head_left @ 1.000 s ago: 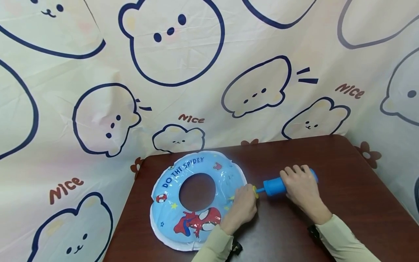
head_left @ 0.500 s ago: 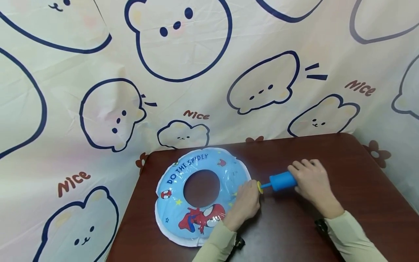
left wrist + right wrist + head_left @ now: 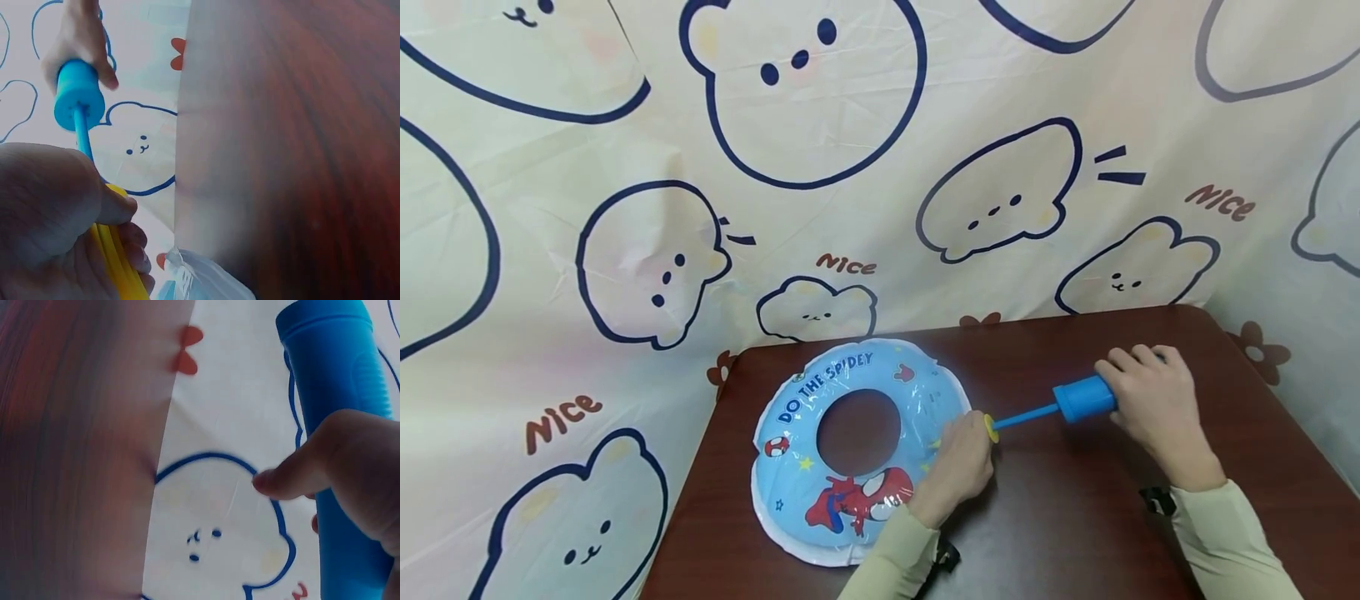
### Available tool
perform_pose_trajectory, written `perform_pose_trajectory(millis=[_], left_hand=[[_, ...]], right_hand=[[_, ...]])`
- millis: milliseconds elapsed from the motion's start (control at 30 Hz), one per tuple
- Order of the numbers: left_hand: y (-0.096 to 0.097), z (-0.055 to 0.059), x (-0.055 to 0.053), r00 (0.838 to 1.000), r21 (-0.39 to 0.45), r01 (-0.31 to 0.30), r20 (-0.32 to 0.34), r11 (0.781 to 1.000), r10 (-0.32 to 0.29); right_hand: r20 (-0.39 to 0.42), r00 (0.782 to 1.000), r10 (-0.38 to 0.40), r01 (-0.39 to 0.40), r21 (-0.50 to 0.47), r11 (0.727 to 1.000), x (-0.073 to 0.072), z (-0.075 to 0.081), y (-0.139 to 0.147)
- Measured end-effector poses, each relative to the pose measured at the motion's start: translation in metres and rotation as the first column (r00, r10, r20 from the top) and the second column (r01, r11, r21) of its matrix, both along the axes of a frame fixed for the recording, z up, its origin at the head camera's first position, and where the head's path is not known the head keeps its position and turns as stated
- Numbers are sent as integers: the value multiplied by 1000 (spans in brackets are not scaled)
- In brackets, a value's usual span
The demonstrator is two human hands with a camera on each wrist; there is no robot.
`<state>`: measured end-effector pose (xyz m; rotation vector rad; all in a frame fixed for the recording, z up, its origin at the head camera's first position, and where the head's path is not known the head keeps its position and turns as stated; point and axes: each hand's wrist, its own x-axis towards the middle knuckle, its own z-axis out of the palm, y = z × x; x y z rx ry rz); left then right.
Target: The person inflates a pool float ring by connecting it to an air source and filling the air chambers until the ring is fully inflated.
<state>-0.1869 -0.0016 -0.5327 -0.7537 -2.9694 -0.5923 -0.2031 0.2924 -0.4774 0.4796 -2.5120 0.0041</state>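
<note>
My left hand (image 3: 961,462) grips the yellow end (image 3: 115,259) of a hand air pump, fingers and thumb curled round it. My right hand (image 3: 1153,404) is wrapped round the pump's blue barrel (image 3: 1084,398), farther right over the table. A long stretch of thin blue rod (image 3: 1026,415) shows between the yellow end and the barrel. Under and beside my left hand lies a round blue swim ring (image 3: 782,487) with a red cartoon figure and lettering. The pump's tip is hidden behind the left hand in the head view. Clear plastic of the ring (image 3: 212,275) shows low in the left wrist view.
The dark brown wooden table (image 3: 1045,525) has rounded far corners. Behind it and on both sides hangs a pale cloth (image 3: 880,225) printed with bear outlines and lettering. Dark straps (image 3: 1157,502) sit at both wrists, by the light green sleeves.
My right hand has drawn the barrel away to the right, so much more of the blue rod shows. The left hand keeps its grip beside the ring. The head view has shifted slightly.
</note>
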Motion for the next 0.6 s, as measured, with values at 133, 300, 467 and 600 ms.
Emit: perform_pose_trajectory(millis=[133, 300, 467, 600], left_hand=[[-1, 3, 2, 999, 20, -15, 38, 1000, 14], [-3, 6, 1, 998, 53, -29, 57, 998, 26], [-3, 5, 0, 996, 78, -41, 84, 996, 35], [-3, 3, -1, 998, 98, -23, 53, 995, 18]], right_hand=[[-14, 1000, 22, -22, 29, 999, -1, -1, -26], [-46, 998, 51, -48, 61, 997, -4, -3, -56], [-64, 995, 80, -76, 70, 995, -3, -12, -75], [-61, 992, 114, -110, 64, 992, -2, -19, -86]])
